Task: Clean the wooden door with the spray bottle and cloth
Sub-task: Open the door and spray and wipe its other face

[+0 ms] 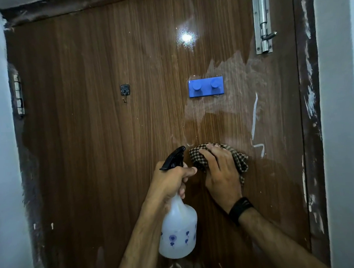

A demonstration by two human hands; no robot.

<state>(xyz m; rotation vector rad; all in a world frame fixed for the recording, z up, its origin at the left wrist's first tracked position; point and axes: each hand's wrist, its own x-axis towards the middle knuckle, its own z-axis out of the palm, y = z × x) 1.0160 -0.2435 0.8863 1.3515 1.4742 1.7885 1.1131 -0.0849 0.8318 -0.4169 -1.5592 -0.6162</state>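
Wooden door (104, 136) filled nearly all we could see, shut in its frame, with a wet, streaky patch spreading around the blue two-peg hook (205, 86) and down toward our cloth. Our right hand (221, 172) lay on the checked cloth (242, 161), fingers pressing it to the panel just below that patch. Our left hand (171, 180) was curled round the neck of the spray bottle (178, 230), a finger near the black trigger, nozzle aimed at the wood just beside the cloth.

We judged a few risks from here. With the nozzle so close to our right hand, a squeeze could have wetted the fingers instead of the door. Wide strokes upward could have caught the cloth on the blue hook, or further up on the steel latch bolt (263, 20). The white scrawl (255, 119) to the right of the cloth looked stubborn; light wiping might only have smeared it. The small metal hook (124, 91) at left sat well apart from our work.
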